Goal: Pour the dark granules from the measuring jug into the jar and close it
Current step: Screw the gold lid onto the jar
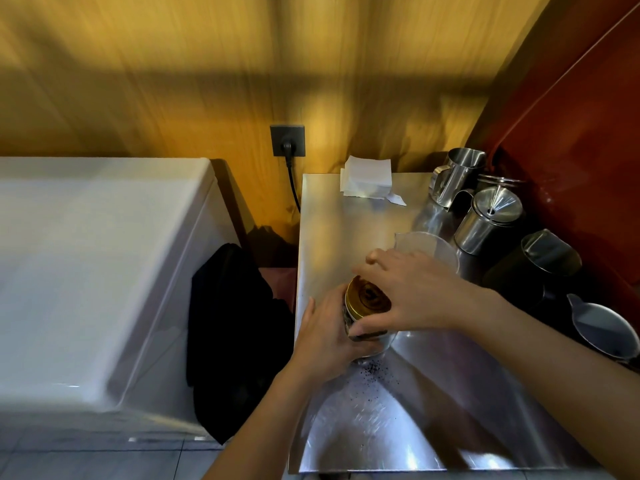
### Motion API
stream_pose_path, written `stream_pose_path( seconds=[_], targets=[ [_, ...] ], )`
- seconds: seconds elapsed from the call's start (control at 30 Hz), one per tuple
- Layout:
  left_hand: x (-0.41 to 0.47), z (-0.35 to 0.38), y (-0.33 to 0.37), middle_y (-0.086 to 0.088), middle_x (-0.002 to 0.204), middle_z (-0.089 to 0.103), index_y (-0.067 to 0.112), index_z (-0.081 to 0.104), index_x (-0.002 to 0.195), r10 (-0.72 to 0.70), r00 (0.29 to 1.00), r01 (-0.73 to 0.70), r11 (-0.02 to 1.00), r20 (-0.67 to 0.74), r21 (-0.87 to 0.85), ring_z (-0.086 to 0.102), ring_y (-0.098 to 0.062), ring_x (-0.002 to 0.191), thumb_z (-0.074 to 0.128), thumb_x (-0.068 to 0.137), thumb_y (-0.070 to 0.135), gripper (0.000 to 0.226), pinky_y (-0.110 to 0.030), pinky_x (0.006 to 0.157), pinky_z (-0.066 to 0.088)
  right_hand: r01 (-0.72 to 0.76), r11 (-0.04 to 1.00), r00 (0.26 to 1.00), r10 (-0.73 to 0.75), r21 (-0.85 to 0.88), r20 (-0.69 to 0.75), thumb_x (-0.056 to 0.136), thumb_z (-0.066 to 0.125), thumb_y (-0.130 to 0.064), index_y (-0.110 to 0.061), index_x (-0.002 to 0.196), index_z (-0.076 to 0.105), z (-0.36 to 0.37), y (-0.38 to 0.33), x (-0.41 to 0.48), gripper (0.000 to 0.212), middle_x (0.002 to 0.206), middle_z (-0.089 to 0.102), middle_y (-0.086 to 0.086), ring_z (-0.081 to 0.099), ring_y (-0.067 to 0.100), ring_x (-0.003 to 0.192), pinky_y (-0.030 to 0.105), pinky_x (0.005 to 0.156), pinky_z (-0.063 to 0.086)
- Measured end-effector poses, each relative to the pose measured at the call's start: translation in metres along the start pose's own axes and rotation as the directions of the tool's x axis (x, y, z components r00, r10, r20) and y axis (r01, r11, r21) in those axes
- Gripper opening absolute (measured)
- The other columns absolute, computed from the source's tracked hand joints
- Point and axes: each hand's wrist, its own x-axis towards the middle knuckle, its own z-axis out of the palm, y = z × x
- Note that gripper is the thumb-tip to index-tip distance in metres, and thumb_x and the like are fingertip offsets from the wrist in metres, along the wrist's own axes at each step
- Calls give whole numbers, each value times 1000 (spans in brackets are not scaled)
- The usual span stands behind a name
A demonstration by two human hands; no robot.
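Glass jar (369, 336) is wearing its gold metal lid (367, 299); my left hand (325, 337) is gripping its side, my right hand (412, 296) clasping the lid, near the steel tabletop (346, 216)'s left edge.

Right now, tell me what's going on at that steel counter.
A person is closing a glass jar of dark granules. The left hand grips the jar's body while the right hand covers the gold lid. The clear measuring jug stands empty just behind. A few spilled granules lie on the steel counter.
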Motion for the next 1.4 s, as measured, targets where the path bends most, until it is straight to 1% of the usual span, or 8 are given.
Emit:
stream_pose_path(
  seconds=[0.17,0.37,0.5,0.67,0.83,0.97,1.1,1.4],
  targets=[
    [5,-1,-4,14,121,52,44,32,120,-5,999,6,1000,53,-26,49,-12,115,82,51,52,85,-46,101,41,214,971,962,-227,103,149,74,64,-34,-33,132,36,-10,5,2,65,129,43,0,39,17,112,35,92,36],
    [9,-8,-5,12,121,57,47,35,123,21,994,-15,998,107,-57,52,-13,113,83,51,47,86,-45,94,48,-51,991,998,47,-121,-33,66,34,-84,-29,123,40,-5,-1,5,80,114,56,2,53,22,96,37,74,43],
    [14,-11,-9,24,112,54,62,34,109,8,989,2,998,148,-64,52,-5,110,85,48,45,82,-37,95,48,172,981,969,-184,89,165,73,65,-47,-42,132,31,-8,6,1,68,132,40,1,41,21,111,43,87,44],
    [16,-9,-13,24,112,55,62,34,111,11,985,5,996,172,-89,54,0,106,85,48,44,83,-35,92,51,-50,991,996,40,-121,-81,69,36,-80,-28,122,39,-6,0,0,74,106,60,1,57,22,91,40,73,50],
    [21,-10,-16,26,117,52,52,36,119,23,976,2,993,216,-115,51,1,113,86,49,39,88,-25,96,46,202,978,972,-207,49,112,76,61,-43,-43,132,29,-3,6,-3,65,129,43,1,45,20,108,41,81,48],
    [22,-10,-18,17,119,55,43,35,126,38,976,-16,994,215,-106,53,-6,112,88,51,35,91,-35,97,48,-10,994,998,2,-112,-65,68,34,-80,-32,129,35,-3,5,0,78,114,56,1,56,24,94,42,74,50],
    [25,-11,-19,24,118,52,49,37,122,38,969,-3,990,245,-142,50,3,114,88,52,29,89,-19,96,45,268,964,963,-267,-7,43,76,59,-50,-44,133,27,-2,6,-2,66,135,40,4,45,24,108,42,83,46],
    [36,-28,-17,19,115,51,32,38,123,88,913,-18,984,398,-175,49,17,106,89,58,10,85,-3,87,38,382,913,914,-396,-142,-90,82,58,-50,-10,123,50,8,12,9,58,103,58,18,57,31,76,42,60,53]
  ],
)
